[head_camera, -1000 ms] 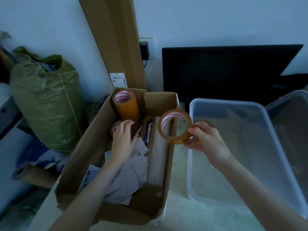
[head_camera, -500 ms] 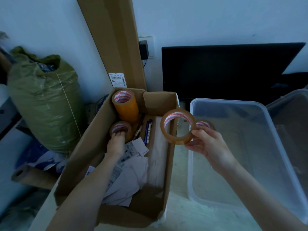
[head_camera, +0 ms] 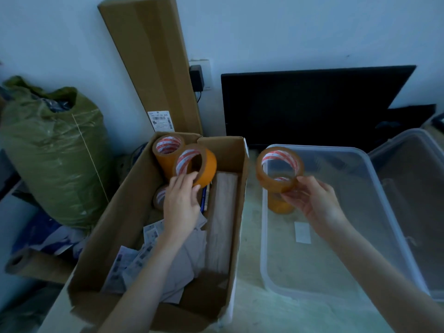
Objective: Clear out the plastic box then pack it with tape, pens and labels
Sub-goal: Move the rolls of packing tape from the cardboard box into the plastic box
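**A:** From the head camera, what have you got hold of?

**B:** My right hand point(head_camera: 317, 207) pinches a thin ring of translucent brown packing tape point(head_camera: 280, 169) by its lower rim, held above the near left corner of the clear plastic storage box point(head_camera: 374, 188). My left hand point(head_camera: 181, 203) has fingers and thumb curled on the edge of a fat orange-brown tape roll with a red-and-white core point(head_camera: 195, 164), lifted inside the open cardboard carton point(head_camera: 125, 212).

**A:** How do they handle?

**B:** I judge both stiff and light, the fat one somewhat heavier. The outer wrap looks slick, so I'd hook a finger through the core rather than squeeze the smooth face.

**A:** What's in the plastic box?

**B:** One amber tape roll point(head_camera: 281, 205) standing in the left corner, below the ring I hold, and a small pale paper slip point(head_camera: 302, 233) that seems to lie on the floor. Otherwise I see bare bottom.

**A:** And the carton?

**B:** Another upright orange-brown roll point(head_camera: 168, 150) at the far end, a smaller roll point(head_camera: 159, 197) partly behind my left hand, a blue pen point(head_camera: 204, 200), a long pale wrapped bundle point(head_camera: 222, 222), and loose printed label sheets point(head_camera: 134, 260) on grey paper.
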The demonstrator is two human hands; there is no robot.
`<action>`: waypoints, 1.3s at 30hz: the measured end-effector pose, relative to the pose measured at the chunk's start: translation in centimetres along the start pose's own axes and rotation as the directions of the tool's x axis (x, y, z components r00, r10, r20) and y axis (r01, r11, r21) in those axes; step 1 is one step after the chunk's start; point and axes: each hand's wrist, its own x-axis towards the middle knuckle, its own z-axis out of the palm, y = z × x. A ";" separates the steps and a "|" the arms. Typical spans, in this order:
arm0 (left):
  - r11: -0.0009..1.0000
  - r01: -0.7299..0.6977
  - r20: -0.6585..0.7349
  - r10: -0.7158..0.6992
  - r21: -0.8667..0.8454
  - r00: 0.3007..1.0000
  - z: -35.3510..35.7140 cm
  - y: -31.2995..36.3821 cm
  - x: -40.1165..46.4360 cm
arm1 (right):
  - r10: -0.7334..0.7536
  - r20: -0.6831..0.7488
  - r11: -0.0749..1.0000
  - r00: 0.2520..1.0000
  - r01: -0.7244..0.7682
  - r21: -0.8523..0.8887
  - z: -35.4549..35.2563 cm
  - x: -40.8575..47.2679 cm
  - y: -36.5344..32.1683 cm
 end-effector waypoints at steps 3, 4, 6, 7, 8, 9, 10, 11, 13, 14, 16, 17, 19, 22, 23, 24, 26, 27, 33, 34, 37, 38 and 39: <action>0.995 -0.096 -0.024 0.095 -0.034 0.995 -0.6 3.1 0.1 | 0.010 -0.067 1.000 0.998 -0.011 -0.015 -1.4 2.0 0.1; 0.992 -0.123 -0.027 0.122 -0.039 0.992 -0.6 3.9 0.1 | 0.031 -0.092 0.999 0.995 -0.033 -0.014 -1.9 2.7 0.4; 0.985 -0.166 -0.029 0.165 -0.045 0.986 -0.5 5.1 0.0 | 0.068 -0.141 0.997 0.988 -0.073 -0.031 -2.8 4.1 0.9; 0.981 -0.187 -0.031 0.186 -0.045 0.982 -0.4 5.5 -0.1 | 0.077 -0.161 0.995 0.984 -0.087 -0.056 -3.1 4.7 1.2; 0.977 -0.207 -0.033 0.205 -0.047 0.978 -0.3 5.8 -0.3 | 0.081 -0.181 0.992 0.980 -0.098 -0.085 -3.4 5.3 1.6; 0.974 -0.221 -0.035 0.220 -0.052 0.975 -0.1 6.1 -0.4 | 0.083 -0.196 0.988 0.977 -0.107 -0.115 -3.7 5.8 2.0; 0.971 -0.234 -0.036 0.232 -0.055 0.972 0.0 6.3 -0.5 | 0.088 -0.209 0.982 0.974 -0.119 -0.146 -3.9 6.3 2.5; 0.968 -0.245 -0.037 0.244 -0.051 0.969 0.1 6.5 -0.7 | 0.098 -0.217 0.975 0.971 -0.138 -0.176 -4.0 6.7 3.0; 0.964 -0.264 -0.024 0.263 -0.027 0.964 0.5 6.4 -0.9 | 0.125 -0.220 0.956 0.967 -0.177 -0.234 -4.2 7.4 3.7; 0.964 -0.265 -0.008 0.265 -0.020 0.964 0.7 6.3 -1.1 | 0.135 -0.219 0.948 0.966 -0.190 -0.255 -4.3 7.7 3.9; 0.964 -0.265 0.032 0.265 -0.015 0.964 1.2 6.1 -1.4 | 0.146 -0.229 0.941 0.962 -0.206 -0.267 -4.5 8.3 4.3; 0.964 -0.265 0.045 0.265 -0.010 0.963 1.3 6.0 -1.6 | 0.156 -0.236 0.940 0.959 -0.217 -0.262 -4.7 8.4 4.3; 0.964 -0.265 0.063 0.264 0.007 0.962 1.5 6.0 -1.8 | 0.193 -0.224 0.938 0.955 -0.247 -0.244 -5.1 8.3 4.4; 0.966 -0.259 0.071 0.258 -0.003 0.964 1.7 6.2 -1.9 | 0.231 -0.170 0.917 0.958 -0.273 -0.292 -5.6 7.9 4.6; 0.967 -0.256 0.070 0.256 -0.018 0.964 1.7 6.3 -1.8 | 0.234 -0.160 0.903 0.959 -0.275 -0.329 -5.6 7.7 4.6; 0.966 -0.257 0.069 0.259 -0.028 0.964 1.8 6.4 -1.8 | 0.232 -0.155 0.888 0.960 -0.274 -0.369 -5.6 7.5 4.7; 0.963 -0.267 0.062 0.269 -0.045 0.961 1.9 6.5 -1.7 | 0.225 -0.147 0.856 0.963 -0.267 -0.443 -5.5 7.3 4.8; 0.962 -0.269 0.056 0.272 -0.053 0.961 2.0 6.6 -1.7 | 0.214 -0.132 0.843 0.968 -0.251 -0.475 -5.5 7.3 5.0; 0.969 -0.246 0.065 0.248 -0.030 0.967 2.5 6.7 -2.0 | 0.085 -0.139 0.858 0.987 -0.143 -0.493 -6.8 7.7 5.8; 0.970 -0.242 0.075 0.244 -0.025 0.967 2.5 6.8 -2.1 | 0.124 -0.149 0.888 0.981 -0.177 -0.424 -6.8 7.8 6.0; 0.972 -0.233 0.105 0.235 -0.024 0.966 2.4 7.2 -2.1 | 0.237 -0.087 0.932 0.968 -0.251 -0.260 -6.7 8.2 6.9; 0.972 -0.232 0.105 0.233 -0.021 0.967 2.4 7.3 -2.1 | 0.254 -0.067 0.935 0.965 -0.263 -0.238 -6.7 8.3 7.0; 0.973 -0.230 0.100 0.230 -0.016 0.968 2.4 7.3 -2.1 | 0.268 -0.051 0.936 0.962 -0.272 -0.224 -6.7 8.3 7.0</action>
